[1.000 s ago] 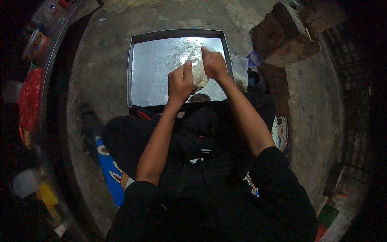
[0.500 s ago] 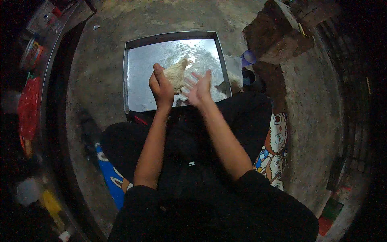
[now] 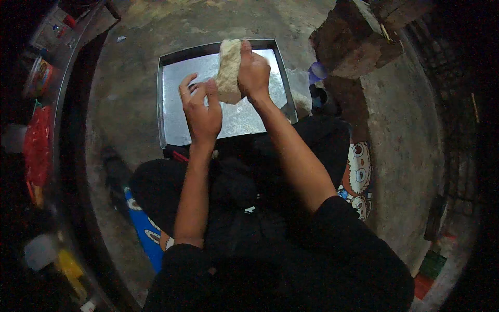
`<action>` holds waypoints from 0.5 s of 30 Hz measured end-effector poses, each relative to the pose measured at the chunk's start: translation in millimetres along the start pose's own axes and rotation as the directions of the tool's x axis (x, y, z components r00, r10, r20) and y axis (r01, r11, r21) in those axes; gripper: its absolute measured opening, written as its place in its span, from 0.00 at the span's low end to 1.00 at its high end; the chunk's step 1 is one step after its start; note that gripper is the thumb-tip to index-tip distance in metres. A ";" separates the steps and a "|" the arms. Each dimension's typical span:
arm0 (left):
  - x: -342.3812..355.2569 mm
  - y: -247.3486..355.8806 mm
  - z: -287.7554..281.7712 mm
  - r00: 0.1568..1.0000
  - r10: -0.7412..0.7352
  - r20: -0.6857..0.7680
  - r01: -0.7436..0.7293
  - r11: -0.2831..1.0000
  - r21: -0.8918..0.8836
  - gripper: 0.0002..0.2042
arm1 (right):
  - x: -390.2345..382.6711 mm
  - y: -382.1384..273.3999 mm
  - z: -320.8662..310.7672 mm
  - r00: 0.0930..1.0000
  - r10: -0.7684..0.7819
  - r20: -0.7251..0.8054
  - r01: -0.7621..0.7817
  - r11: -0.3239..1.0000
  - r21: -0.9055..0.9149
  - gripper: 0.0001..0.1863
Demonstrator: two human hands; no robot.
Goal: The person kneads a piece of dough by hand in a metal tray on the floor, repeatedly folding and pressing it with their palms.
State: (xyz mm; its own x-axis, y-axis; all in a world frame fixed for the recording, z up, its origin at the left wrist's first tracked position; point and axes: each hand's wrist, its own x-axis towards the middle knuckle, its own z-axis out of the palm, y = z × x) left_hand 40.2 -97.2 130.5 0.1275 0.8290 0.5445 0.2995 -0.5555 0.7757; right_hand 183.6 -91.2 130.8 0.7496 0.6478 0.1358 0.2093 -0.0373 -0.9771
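Observation:
A lump of pale dough (image 3: 228, 65) is raised over a shallow rectangular metal tray (image 3: 174, 112) in front of my crossed legs. My right hand (image 3: 253, 74) grips the dough from its right side, thumb pointing up and away from me. To the left of the dough is my left hand (image 3: 200, 106), its fingers apart and bent, the thumb close to the dough's edge. Whether that thumb touches the dough I cannot tell. Smears and pale residue mark the tray's shiny bottom.
Right of the tray are a purple cup (image 3: 317, 72) and a whitish plastic bag (image 3: 301, 99). A large brown block-like thing (image 3: 358, 44) stands farther back. Along the left runs a ledge, with a red plastic bag (image 3: 39, 145) beside it. I sit on a cartoon-patterned mat (image 3: 358, 169).
The dough has come up off the tray bottom and away from me, now in my right hand. My right hand has closed on it; my left hand has shifted slightly left with fingers spread.

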 end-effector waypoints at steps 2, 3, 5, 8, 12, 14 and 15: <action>-3.1 -15.4 6.3 0.936 -0.352 0.012 0.335 0.881 -0.333 0.22 | -5.5 -9.6 1.6 0.993 -0.111 0.034 0.114 0.989 -0.098 0.32; -3.1 -23.6 8.0 0.892 -0.434 0.125 0.447 0.804 -0.392 0.25 | -7.2 -5.2 7.1 0.985 -0.163 0.060 0.170 0.976 -0.134 0.29; 3.2 -22.7 8.5 0.753 -0.545 0.369 0.657 0.598 -0.458 0.31 | -19.9 5.2 13.2 0.944 -0.297 0.146 0.325 0.911 -0.252 0.26; -3.7 -35.4 18.6 0.706 -0.693 0.144 0.707 0.679 -0.199 0.40 | -47.0 8.4 21.2 0.966 -0.183 0.181 0.211 0.966 -0.147 0.23; -1.3 -85.6 14.9 0.655 -0.741 0.152 0.747 0.602 -0.284 0.40 | -67.3 4.8 26.0 0.868 -0.374 0.327 0.445 0.878 -0.177 0.20; 5.4 -95.3 9.3 0.696 -0.696 0.173 0.711 0.638 -0.295 0.38 | -70.6 -7.6 20.9 0.827 -0.388 0.407 0.488 0.854 -0.178 0.19; 9.3 -106.5 9.8 0.713 -0.680 0.173 0.694 0.649 -0.312 0.37 | -71.2 -9.5 19.6 0.813 -0.409 0.415 0.513 0.839 -0.178 0.19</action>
State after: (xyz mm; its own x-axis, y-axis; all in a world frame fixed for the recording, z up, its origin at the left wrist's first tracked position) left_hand 18.7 -29.7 49.9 0.0512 0.9796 -0.1945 -0.0117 0.1953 0.9807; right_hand 115.9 -122.1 127.2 0.2627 0.8576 0.4422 0.6722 0.1661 -0.7215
